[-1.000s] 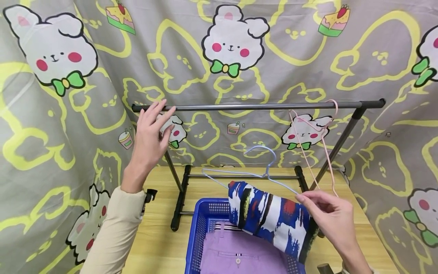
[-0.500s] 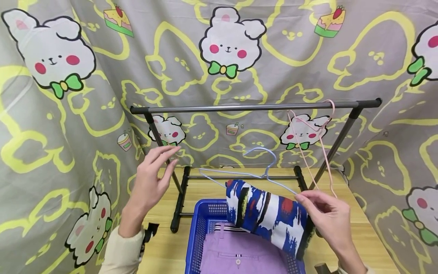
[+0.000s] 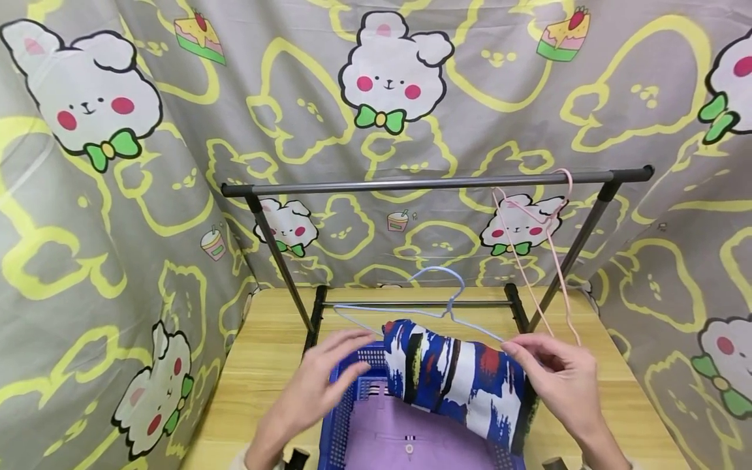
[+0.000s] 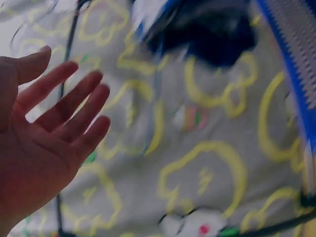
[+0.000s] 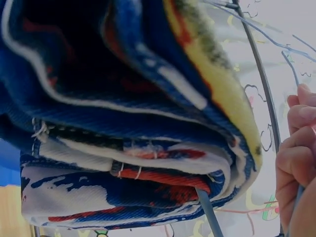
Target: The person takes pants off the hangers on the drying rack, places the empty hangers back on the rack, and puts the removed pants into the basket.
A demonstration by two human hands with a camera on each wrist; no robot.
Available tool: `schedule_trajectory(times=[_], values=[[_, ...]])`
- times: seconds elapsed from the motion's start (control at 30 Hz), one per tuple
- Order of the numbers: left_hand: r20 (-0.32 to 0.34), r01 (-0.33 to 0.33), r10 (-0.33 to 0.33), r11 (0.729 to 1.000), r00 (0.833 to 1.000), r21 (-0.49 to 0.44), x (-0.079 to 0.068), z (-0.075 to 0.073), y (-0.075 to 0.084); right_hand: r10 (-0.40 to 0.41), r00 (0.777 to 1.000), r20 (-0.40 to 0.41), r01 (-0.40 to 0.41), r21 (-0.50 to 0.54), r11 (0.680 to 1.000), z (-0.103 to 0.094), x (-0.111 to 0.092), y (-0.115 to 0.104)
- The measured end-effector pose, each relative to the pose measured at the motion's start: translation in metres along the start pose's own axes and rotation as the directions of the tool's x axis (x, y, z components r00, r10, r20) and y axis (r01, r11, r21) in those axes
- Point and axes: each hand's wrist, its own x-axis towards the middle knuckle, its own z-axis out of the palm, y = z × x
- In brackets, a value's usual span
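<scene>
A light blue hanger (image 3: pixel 450 312) carries a folded garment (image 3: pixel 455 378) in a blue, white, red and black brush-stroke pattern. My right hand (image 3: pixel 558 375) pinches the hanger's right arm between thumb and fingers, beside the garment's top edge. In the right wrist view, the garment's thick stacked layers (image 5: pixel 123 148) show from the end. My left hand (image 3: pixel 323 382) is beside the garment's left end, fingers loosely extended. The left wrist view shows the same left hand (image 4: pixel 54 108) with spread fingers and nothing in its palm.
Below the garment, a blue plastic basket (image 3: pixel 331 418) holds a folded purple garment (image 3: pixel 388 431). Behind stands a rack with a dark metal rail (image 3: pixel 382 186); a pink hanger (image 3: pixel 549 225) hangs at its right. A patterned curtain (image 3: pixel 499 117) surrounds the wooden table (image 3: pixel 252 365).
My left hand has left the rail's left end and come down and right to the garment's left side. The blue hanger and garment have dropped slightly, still held by my right hand.
</scene>
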Motion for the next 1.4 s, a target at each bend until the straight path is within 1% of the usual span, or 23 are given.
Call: schedule_trajectory(times=[0.13, 0.2, 0.3, 0.43, 0.57, 0.7, 0.83, 0.9, 1.03, 1.17, 1.3, 1.4], values=[[0.050, 0.026, -0.027, 0.999, 0.998, 0.035, -0.006, 0.026, 0.003, -0.003, 0.999, 0.044, 0.002, 0.019, 1.000, 0.002, 0.000, -0.003], [0.077, 0.038, -0.043, 0.997, 0.996, 0.070, -0.006, 0.036, 0.003, -0.008, 0.998, 0.064, 0.005, 0.042, 0.999, 0.003, 0.000, -0.004], [0.099, 0.028, -0.042, 0.990, 0.994, 0.140, -0.005, 0.046, 0.002, -0.022, 0.996, 0.092, 0.014, 0.084, 0.996, 0.006, -0.003, -0.005], [0.126, 0.011, -0.042, 0.971, 0.991, 0.239, -0.002, 0.052, -0.002, -0.047, 0.991, 0.124, 0.029, 0.144, 0.989, 0.012, -0.008, -0.005], [0.198, 0.025, -0.085, 0.957, 0.977, 0.288, 0.001, 0.054, -0.005, -0.078, 0.989, 0.124, 0.053, 0.192, 0.980, 0.016, -0.011, -0.005], [0.246, 0.035, -0.105, 0.961, 0.964, 0.273, 0.005, 0.056, -0.007, -0.095, 0.988, 0.122, 0.068, 0.209, 0.976, 0.019, -0.013, -0.002], [0.271, 0.007, -0.077, 0.968, 0.959, 0.250, 0.007, 0.061, -0.007, -0.106, 0.986, 0.127, 0.076, 0.222, 0.972, 0.021, -0.017, 0.003], [0.272, -0.003, -0.064, 0.971, 0.960, 0.238, 0.007, 0.065, -0.007, -0.114, 0.986, 0.124, 0.086, 0.213, 0.973, 0.022, -0.018, 0.005], [0.236, -0.001, -0.054, 0.973, 0.970, 0.230, 0.004, 0.069, -0.006, -0.107, 0.984, 0.143, 0.080, 0.186, 0.979, 0.024, -0.017, 0.003], [0.193, -0.013, -0.034, 0.972, 0.981, 0.236, 0.000, 0.073, -0.007, -0.064, 0.974, 0.217, 0.020, 0.199, 0.980, 0.024, -0.015, -0.002], [0.144, -0.014, -0.018, 0.975, 0.989, 0.224, -0.003, 0.076, -0.009, -0.038, 0.954, 0.297, -0.035, 0.239, 0.970, 0.024, -0.016, 0.000], [0.109, 0.000, -0.025, 0.974, 0.994, 0.226, -0.003, 0.077, -0.008, -0.059, 0.942, 0.330, -0.024, 0.240, 0.970, 0.025, -0.015, 0.001]])
